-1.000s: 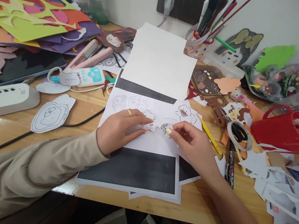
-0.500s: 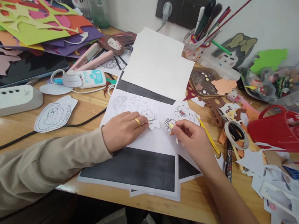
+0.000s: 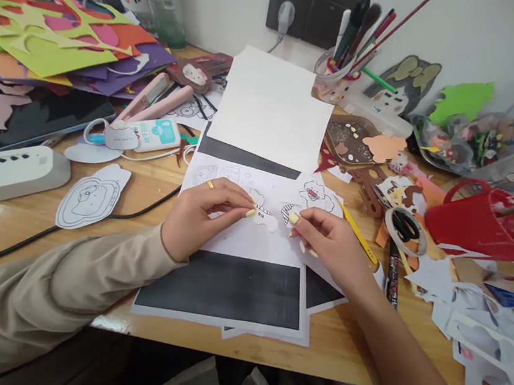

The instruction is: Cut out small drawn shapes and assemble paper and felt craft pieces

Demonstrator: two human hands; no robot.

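At my cluttered craft table (image 3: 153,195), my left hand (image 3: 198,216), a gold ring (image 3: 210,184) on one finger, pinches the edge of a small white paper cutout (image 3: 267,220) between thumb and fingertips. The cutout lies on a printed sheet of line-drawn cartoon figures (image 3: 255,242), just beside my right hand (image 3: 330,242), which grips a smaller striped paper piece (image 3: 290,211) between thumb and forefinger. Both pieces sit near the middle of the sheet, close together; I cannot tell whether they touch. A blank white sheet (image 3: 271,110) lies beyond them toward the wall. A yellow pencil (image 3: 357,233) and a black marker (image 3: 393,272) lie to my right, near a roll of tape (image 3: 405,229) and a red bucket (image 3: 482,223). Coloured paper scraps (image 3: 55,36) are heaped at my far left.
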